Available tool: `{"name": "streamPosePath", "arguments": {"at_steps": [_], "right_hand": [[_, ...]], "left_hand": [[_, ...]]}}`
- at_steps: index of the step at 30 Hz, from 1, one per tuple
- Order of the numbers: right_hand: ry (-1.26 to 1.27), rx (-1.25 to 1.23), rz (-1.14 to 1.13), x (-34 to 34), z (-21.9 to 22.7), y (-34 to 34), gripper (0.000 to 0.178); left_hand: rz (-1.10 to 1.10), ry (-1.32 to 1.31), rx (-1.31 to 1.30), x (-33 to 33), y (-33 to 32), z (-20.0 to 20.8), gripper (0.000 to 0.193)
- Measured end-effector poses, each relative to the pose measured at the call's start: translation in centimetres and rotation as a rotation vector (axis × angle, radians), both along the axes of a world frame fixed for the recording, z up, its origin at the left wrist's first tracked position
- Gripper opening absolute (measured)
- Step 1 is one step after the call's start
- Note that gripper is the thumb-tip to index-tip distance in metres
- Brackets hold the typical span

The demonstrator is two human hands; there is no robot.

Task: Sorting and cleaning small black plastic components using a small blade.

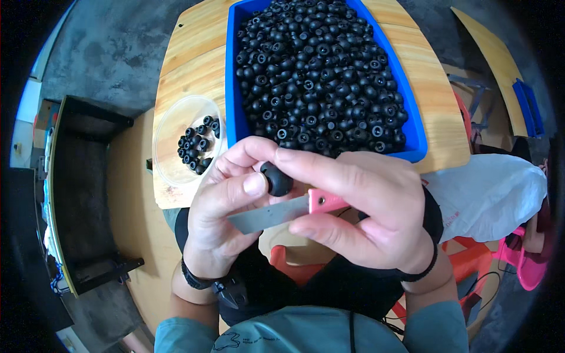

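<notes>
Between the thumb and fingers of my left hand (219, 203) is a small round black part (276, 181), like a rubber ball with a neck. My right hand (374, 197) is wrapped round the pink handle of a knife (272, 215), and its index finger reaches to the black part. The blade points left, just below the part and in front of my left palm. Beyond my hands, a blue bin (231, 109) is heaped with many similar black parts. A clear round tub (165, 167) to the left holds several more.
Bin and tub stand on a wooden table (438, 112). A black open-fronted shelf unit (88, 188) is at the left. At the right are a white plastic bag (491, 194), a pink stool (518, 262) and a wooden board (494, 65).
</notes>
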State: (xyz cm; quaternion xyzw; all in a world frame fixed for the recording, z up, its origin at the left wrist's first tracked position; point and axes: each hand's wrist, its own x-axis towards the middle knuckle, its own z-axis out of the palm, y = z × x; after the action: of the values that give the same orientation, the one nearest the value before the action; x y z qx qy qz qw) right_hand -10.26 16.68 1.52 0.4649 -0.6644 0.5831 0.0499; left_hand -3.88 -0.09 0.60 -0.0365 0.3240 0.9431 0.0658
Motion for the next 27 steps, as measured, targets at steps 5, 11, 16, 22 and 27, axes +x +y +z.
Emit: {"name": "streamPosePath", "arguments": {"at_steps": [5, 11, 16, 22, 27], "right_hand": [[0.038, 0.028, 0.001, 0.52, 0.27, -0.62, 0.042], [0.031, -0.006, 0.003, 0.6, 0.21, -0.76, 0.039], [0.009, -0.065, 0.031, 0.72, 0.02, -1.02, 0.036], [-0.04, -0.102, 0.07, 0.79, -0.19, -0.95, 0.035], [-0.081, -0.106, 0.085, 0.92, -0.06, -0.92, 0.035]], "left_hand": [[-0.032, 0.05, 0.057, 0.57, 0.04, 0.54, 0.025], [-0.031, 0.077, 0.118, 0.75, 0.3, 0.45, 0.025], [-0.065, 0.116, 0.133, 0.84, -0.04, 0.07, 0.025], [-0.044, 0.143, 0.113, 0.94, 0.14, -0.04, 0.024], [-0.046, 0.154, 0.11, 0.93, 0.06, -0.22, 0.024]]}}
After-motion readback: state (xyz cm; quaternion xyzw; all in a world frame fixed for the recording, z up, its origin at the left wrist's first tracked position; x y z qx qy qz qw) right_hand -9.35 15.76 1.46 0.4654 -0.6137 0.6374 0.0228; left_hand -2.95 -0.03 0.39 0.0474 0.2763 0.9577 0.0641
